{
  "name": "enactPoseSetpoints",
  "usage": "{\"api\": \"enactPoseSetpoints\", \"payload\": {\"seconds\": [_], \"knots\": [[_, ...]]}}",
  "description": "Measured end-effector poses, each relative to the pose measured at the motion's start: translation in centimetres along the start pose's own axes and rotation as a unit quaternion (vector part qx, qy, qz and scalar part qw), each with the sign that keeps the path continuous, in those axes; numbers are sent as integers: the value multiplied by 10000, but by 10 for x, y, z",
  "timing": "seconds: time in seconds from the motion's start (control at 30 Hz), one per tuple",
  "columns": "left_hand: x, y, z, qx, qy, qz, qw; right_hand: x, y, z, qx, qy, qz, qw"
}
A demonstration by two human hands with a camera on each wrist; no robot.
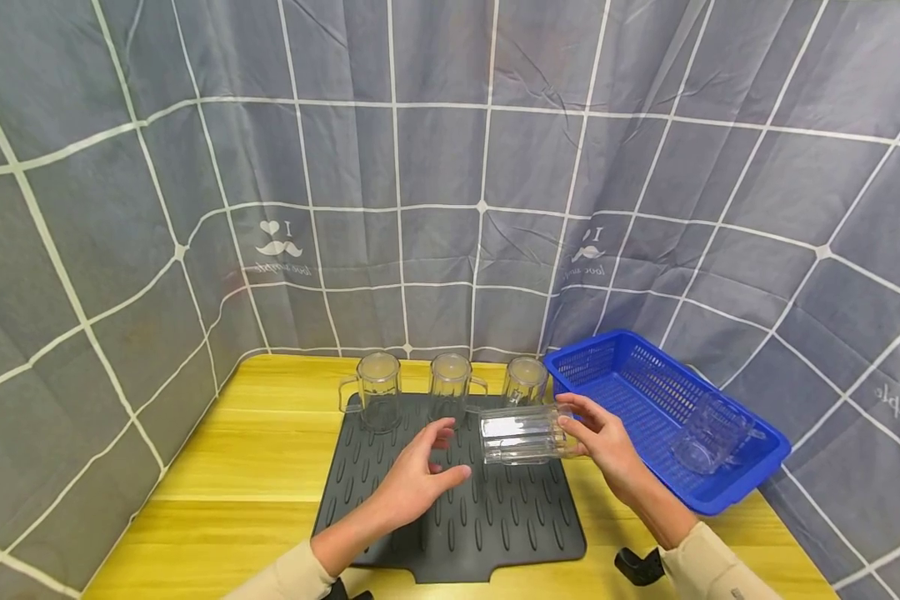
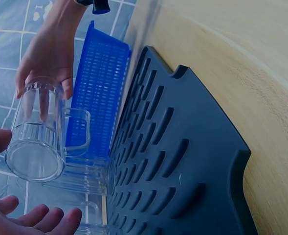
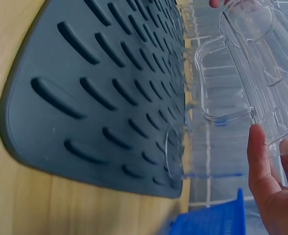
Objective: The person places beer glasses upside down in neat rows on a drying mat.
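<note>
My right hand (image 1: 576, 427) grips a clear glass mug (image 1: 521, 434) by its base end and holds it on its side just above the dark ribbed mat (image 1: 450, 508). The left hand (image 1: 450, 454) hovers open beside the mug's mouth, fingers spread and holding nothing. From the left wrist, the mug (image 2: 38, 132) hangs between the left hand's fingers (image 2: 43, 219) and the right hand (image 2: 48, 54). From the right wrist, the mug (image 3: 251, 63) shows its handle above the mat (image 3: 85, 98), with the right thumb (image 3: 258, 161) on it.
Three clear mugs (image 1: 378, 387) (image 1: 450, 382) (image 1: 527, 381) stand upside down along the mat's far edge. A blue plastic basket (image 1: 720, 498) at the right holds another mug (image 1: 712, 433). The yellow wooden table (image 1: 225, 467) is enclosed by a grey checked curtain (image 1: 435, 167).
</note>
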State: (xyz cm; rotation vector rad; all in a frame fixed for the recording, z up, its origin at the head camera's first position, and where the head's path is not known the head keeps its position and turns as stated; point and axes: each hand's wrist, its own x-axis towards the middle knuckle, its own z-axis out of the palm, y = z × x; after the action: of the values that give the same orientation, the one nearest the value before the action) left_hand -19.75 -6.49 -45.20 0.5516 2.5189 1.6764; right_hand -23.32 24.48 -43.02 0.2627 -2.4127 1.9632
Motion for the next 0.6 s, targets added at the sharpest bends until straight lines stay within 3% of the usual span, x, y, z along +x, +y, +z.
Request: {"api": "enactPoseSetpoints", "payload": {"seconds": [0.6], "knots": [[-3,0,-1,-317,191,-134,9992,-5,10,32,343,-251,236,9988]]}}
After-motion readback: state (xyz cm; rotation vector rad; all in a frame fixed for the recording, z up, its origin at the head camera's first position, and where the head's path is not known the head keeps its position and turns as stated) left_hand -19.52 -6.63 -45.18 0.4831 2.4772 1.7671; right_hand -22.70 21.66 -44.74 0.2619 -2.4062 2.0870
